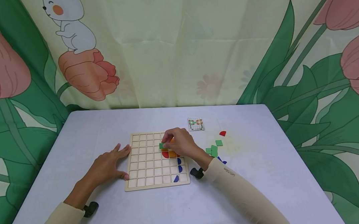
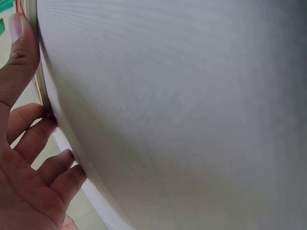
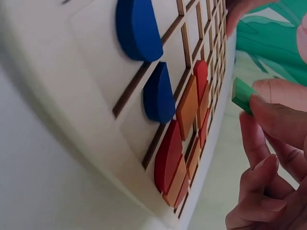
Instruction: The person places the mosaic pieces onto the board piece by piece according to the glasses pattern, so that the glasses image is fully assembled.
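A wooden grid board (image 1: 146, 165) lies on the table. My left hand (image 1: 106, 166) rests at its left side, fingers spread, with thumb and fingertips against the edge. Above the board's upper part, my right hand (image 1: 181, 142) pinches a small green square tile (image 3: 243, 94) between thumb and finger. In the right wrist view the tile is held off the grid. Red pieces (image 3: 167, 158) and orange square tiles (image 3: 187, 108) sit in cells partly hidden by my right hand in the head view. Blue half-round pieces (image 1: 180, 169) and a blue triangle (image 1: 176, 179) occupy cells near the right side.
A small pattern card (image 1: 196, 124) lies behind the board. To the right are loose green tiles (image 1: 214, 151), a red quarter-round piece (image 1: 223, 133) and blue pieces (image 1: 224, 162) near the right sleeve. A printed curtain (image 1: 177, 58) hangs behind the white table (image 1: 160, 213).
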`<state>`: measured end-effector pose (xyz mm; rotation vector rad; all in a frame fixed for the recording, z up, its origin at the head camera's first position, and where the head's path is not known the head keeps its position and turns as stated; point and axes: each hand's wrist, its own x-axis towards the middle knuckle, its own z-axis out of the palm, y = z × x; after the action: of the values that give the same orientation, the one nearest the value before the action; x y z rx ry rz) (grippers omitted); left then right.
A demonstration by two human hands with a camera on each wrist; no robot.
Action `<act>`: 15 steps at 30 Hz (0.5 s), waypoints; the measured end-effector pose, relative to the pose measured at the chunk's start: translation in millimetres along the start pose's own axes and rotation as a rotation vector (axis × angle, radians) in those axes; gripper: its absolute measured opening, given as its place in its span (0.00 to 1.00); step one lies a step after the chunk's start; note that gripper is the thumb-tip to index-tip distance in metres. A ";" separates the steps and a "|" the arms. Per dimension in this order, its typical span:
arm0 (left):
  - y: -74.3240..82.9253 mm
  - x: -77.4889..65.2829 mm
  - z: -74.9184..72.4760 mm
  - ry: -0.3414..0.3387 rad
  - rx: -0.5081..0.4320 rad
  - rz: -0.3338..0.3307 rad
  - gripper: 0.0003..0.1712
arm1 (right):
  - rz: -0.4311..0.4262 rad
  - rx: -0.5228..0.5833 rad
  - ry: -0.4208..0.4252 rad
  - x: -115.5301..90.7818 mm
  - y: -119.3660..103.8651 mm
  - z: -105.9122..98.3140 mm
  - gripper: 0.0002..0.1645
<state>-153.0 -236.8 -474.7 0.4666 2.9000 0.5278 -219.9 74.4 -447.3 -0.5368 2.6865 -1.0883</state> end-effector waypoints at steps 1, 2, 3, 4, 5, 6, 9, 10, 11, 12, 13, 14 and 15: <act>0.1 0.0 0.2 -0.001 -0.001 -0.002 0.70 | 0.009 -0.004 -0.008 1.7 -0.5 1.9 0.06; 0.2 0.1 0.4 -0.002 -0.001 -0.004 0.70 | 0.018 -0.009 -0.016 3.1 -0.9 3.7 0.06; 0.2 0.2 0.7 -0.004 -0.001 -0.007 0.70 | 0.024 -0.016 -0.023 4.5 -1.3 5.4 0.06; 0.2 0.2 0.9 -0.005 -0.002 -0.009 0.70 | 0.029 -0.021 -0.030 5.6 -1.9 7.1 0.06; 0.3 0.3 1.1 -0.007 -0.002 -0.012 0.70 | 0.033 -0.029 -0.035 6.8 -2.2 8.8 0.07; 0.3 0.2 1.2 -0.008 -0.003 -0.014 0.70 | 0.034 -0.039 -0.037 8.0 -2.4 10.5 0.07; 0.1 -0.3 1.0 -0.007 -0.001 -0.013 0.70 | 0.029 -0.067 -0.034 10.3 -4.4 14.7 0.08; 0.2 -0.5 0.8 -0.005 0.000 -0.012 0.70 | 0.029 -0.076 -0.030 10.9 -5.0 16.0 0.08; 0.2 -0.7 0.5 -0.004 0.002 -0.011 0.70 | 0.027 -0.086 -0.026 11.6 -5.5 17.2 0.08; 0.3 -0.9 0.1 -0.004 0.002 -0.010 0.70 | 0.026 -0.096 -0.022 12.1 -6.1 18.3 0.08; 0.4 -1.1 -0.2 -0.004 0.003 -0.010 0.70 | 0.026 -0.108 -0.018 12.7 -6.5 19.4 0.09; 0.5 -1.2 -0.5 -0.004 0.002 -0.010 0.70 | 0.027 -0.120 -0.014 13.4 -6.9 20.4 0.09; 0.7 -1.3 -0.7 -0.004 0.002 -0.009 0.70 | 0.027 -0.131 -0.011 13.9 -7.3 21.2 0.09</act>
<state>-151.8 -236.9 -473.7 0.4537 2.8972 0.5223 -224.1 50.6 -457.8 -0.5243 2.7612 -0.9039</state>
